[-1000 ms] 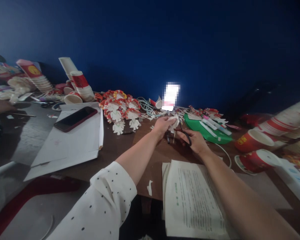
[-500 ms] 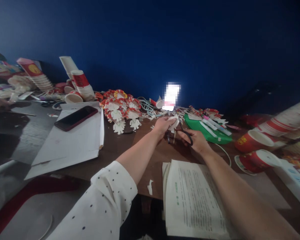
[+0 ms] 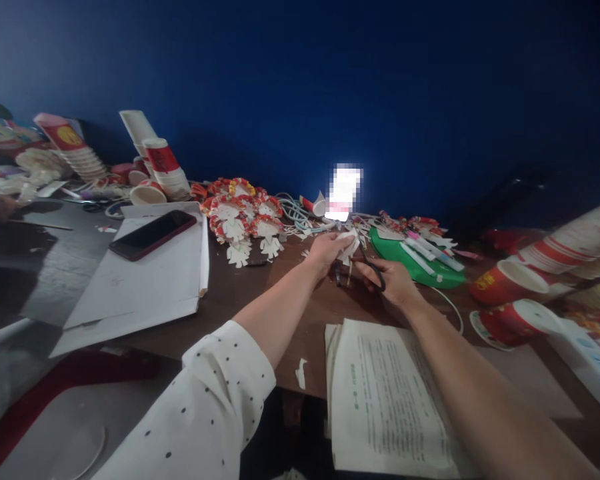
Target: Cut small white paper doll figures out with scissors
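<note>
- While the left hand (image 3: 326, 257) pinches a thin white paper piece (image 3: 350, 249) over the middle of the desk (image 3: 306, 343), I have the right hand (image 3: 394, 283) gripping black-handled scissors (image 3: 379, 271) beside it, presumably to keep the blades close; whether they touch it, I cannot tell.
- Left of the hands, frilly red-and-white paper figures (image 3: 233, 230) are bunched, apparently to free working room.
- To the right, slim pens (image 3: 417, 259) rest on a smooth green piece (image 3: 393, 259), seemingly within reach.
- Nearer, a printed booklet (image 3: 395, 400) lies flat.

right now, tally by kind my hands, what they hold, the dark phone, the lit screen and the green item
your left hand and right hand: 2
scissors: 1
white paper piece (layers unclear): 1
dark phone: 1
lit screen: 1
green item: 1
total: 7
</note>
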### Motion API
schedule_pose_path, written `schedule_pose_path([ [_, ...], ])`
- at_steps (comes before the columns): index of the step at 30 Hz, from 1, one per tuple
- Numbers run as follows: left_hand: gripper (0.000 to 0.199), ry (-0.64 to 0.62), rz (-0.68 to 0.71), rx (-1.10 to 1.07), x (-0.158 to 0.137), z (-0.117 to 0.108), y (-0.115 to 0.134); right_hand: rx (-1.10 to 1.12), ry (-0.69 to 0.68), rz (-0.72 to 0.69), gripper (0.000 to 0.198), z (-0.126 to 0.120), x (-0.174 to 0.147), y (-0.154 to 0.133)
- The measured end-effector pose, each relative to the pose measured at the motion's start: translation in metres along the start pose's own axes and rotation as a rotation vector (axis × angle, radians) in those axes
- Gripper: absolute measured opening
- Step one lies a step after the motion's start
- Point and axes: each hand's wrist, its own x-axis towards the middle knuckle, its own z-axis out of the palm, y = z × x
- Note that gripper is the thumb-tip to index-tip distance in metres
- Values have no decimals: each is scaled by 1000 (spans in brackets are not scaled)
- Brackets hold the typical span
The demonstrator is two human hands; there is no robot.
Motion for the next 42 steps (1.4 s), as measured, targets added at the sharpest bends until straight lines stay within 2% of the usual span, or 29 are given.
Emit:
schedule_pose_path([
  [9, 19, -44, -26, -9, 1, 0, -4, 6, 18, -11, 58, 1, -3, 0],
  [18, 16, -29, -41, -33, 0, 1, -4, -7, 44, -44, 58, 4, -1, 5],
  [33, 18, -28, -40, -55, 1, 1, -3, 40, 45, -17, 58, 4, -1, 7],
  [38, 19, -39, -28, 36, 4, 1, -6, 72, 27, -2, 53, 4, -3, 3],
  [42, 20, -48, -1, 116, 8, -1, -11, 50, 0, -16, 58, 1, -5, -5],
])
